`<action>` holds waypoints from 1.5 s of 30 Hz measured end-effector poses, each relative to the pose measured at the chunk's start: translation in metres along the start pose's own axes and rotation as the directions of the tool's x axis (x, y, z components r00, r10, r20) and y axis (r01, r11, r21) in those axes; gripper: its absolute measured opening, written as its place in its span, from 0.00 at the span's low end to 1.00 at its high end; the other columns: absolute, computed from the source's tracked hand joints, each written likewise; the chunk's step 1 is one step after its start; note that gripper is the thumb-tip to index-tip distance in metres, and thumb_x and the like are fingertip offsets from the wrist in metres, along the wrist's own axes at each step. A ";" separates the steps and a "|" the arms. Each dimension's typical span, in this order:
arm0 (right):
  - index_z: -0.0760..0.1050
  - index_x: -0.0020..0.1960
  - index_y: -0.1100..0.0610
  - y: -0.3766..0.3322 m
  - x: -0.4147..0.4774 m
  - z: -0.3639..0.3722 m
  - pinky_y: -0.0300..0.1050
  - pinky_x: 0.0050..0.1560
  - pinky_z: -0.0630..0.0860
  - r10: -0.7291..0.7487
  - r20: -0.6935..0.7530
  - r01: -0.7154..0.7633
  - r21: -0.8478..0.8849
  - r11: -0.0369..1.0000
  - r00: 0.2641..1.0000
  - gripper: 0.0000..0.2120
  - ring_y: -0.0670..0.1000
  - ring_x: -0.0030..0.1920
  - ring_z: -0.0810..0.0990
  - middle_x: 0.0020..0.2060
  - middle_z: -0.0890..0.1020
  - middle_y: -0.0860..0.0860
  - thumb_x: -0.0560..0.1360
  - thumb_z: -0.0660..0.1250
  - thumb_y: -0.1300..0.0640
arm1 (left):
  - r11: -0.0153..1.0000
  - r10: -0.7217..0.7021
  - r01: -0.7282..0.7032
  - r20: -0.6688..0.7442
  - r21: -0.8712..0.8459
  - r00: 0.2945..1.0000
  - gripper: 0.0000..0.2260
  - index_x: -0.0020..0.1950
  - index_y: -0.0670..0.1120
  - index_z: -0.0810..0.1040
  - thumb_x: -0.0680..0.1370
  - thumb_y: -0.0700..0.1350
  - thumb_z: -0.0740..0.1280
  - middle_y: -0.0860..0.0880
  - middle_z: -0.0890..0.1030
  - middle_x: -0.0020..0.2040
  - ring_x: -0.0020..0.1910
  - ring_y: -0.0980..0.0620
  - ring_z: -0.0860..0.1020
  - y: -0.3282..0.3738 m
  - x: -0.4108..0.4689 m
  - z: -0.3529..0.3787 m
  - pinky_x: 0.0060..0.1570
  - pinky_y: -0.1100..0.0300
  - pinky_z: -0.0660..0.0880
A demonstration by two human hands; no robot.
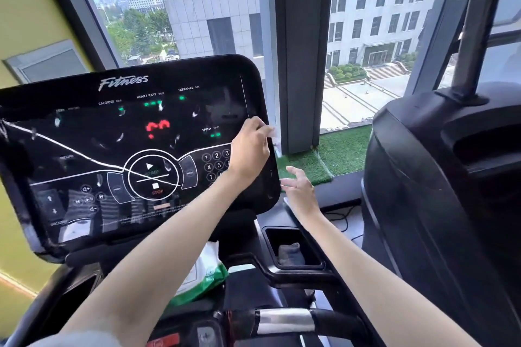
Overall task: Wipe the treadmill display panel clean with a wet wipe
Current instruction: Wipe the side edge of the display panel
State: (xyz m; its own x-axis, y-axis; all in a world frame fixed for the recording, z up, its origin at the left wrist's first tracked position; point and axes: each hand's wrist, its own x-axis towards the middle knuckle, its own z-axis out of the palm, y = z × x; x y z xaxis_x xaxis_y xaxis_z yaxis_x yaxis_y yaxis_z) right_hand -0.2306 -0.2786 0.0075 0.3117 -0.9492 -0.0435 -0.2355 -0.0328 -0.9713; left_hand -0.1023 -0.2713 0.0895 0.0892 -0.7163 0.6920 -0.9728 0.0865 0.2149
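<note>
The black treadmill display panel (112,135) fills the left half of the view, lit with green and red digits and smeared in places. My left hand (249,146) reaches across to the panel's right edge, over the number keypad, and pinches a white wet wipe (272,132) that sticks out past the fingers. My right hand (300,187) hovers just right of the panel's lower right corner, fingers spread, holding nothing. A white and green wet wipe pack (205,270) lies on the console below the panel, partly hidden by my left forearm.
A cup-holder tray (293,251) with a grey cloth sits below my right arm. A handlebar with a silver sensor (284,320) runs along the bottom. A second black machine (439,177) stands close on the right. A window pillar (304,51) and green turf sill (338,149) lie behind.
</note>
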 end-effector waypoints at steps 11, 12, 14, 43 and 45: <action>0.68 0.66 0.56 0.009 0.006 -0.004 0.38 0.47 0.74 0.067 -0.036 -0.061 0.158 0.986 0.997 0.20 0.45 0.45 0.81 0.47 0.83 0.53 0.75 0.66 0.62 | 0.992 0.127 -0.127 0.292 -0.019 0.948 0.10 0.49 0.41 0.81 0.70 0.33 0.67 0.43 0.79 0.45 0.47 0.43 0.77 0.000 -0.071 0.037 0.33 0.52 0.77; 0.68 0.66 0.55 0.009 0.005 -0.003 0.42 0.50 0.75 0.071 -0.033 -0.065 0.155 0.986 0.997 0.21 0.48 0.48 0.80 0.47 0.83 0.52 0.74 0.67 0.60 | 0.992 0.125 -0.129 0.297 -0.008 0.947 0.10 0.50 0.41 0.81 0.71 0.33 0.67 0.43 0.78 0.45 0.47 0.43 0.77 -0.001 -0.072 0.037 0.33 0.52 0.77; 0.67 0.66 0.55 0.009 0.004 -0.003 0.49 0.57 0.74 0.075 -0.030 -0.070 0.139 0.988 0.997 0.23 0.52 0.54 0.79 0.48 0.83 0.53 0.73 0.68 0.61 | 0.991 0.086 -0.119 0.394 0.059 0.915 0.10 0.53 0.42 0.80 0.74 0.34 0.64 0.44 0.77 0.49 0.50 0.45 0.75 -0.001 -0.071 0.035 0.37 0.53 0.75; 0.74 0.56 0.55 0.014 -0.006 0.000 0.38 0.44 0.74 -0.169 -0.045 0.156 -0.209 0.965 0.985 0.23 0.49 0.44 0.78 0.43 0.80 0.50 0.68 0.57 0.75 | 0.898 -0.251 0.314 0.227 -0.308 0.941 0.07 0.42 0.45 0.78 0.70 0.34 0.66 0.51 0.77 0.40 0.40 0.52 0.76 -0.009 -0.077 -0.008 0.39 0.66 0.70; 0.71 0.62 0.56 0.021 -0.004 -0.004 0.40 0.51 0.74 -0.157 -0.031 0.147 -0.208 0.967 0.987 0.28 0.49 0.51 0.78 0.50 0.79 0.51 0.68 0.55 0.78 | 0.985 0.119 -0.110 0.059 -0.130 0.991 0.08 0.43 0.44 0.76 0.71 0.33 0.62 0.47 0.76 0.42 0.41 0.48 0.75 -0.013 -0.075 0.001 0.41 0.59 0.71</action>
State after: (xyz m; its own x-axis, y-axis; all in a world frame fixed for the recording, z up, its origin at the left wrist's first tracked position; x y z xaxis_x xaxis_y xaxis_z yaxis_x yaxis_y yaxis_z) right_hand -0.2402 -0.2769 -0.0118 0.3159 -0.9416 0.1167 -0.3732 -0.2365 -0.8971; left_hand -0.0961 -0.2189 0.0341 -0.0395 -0.7407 0.6707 -0.9405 0.2543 0.2254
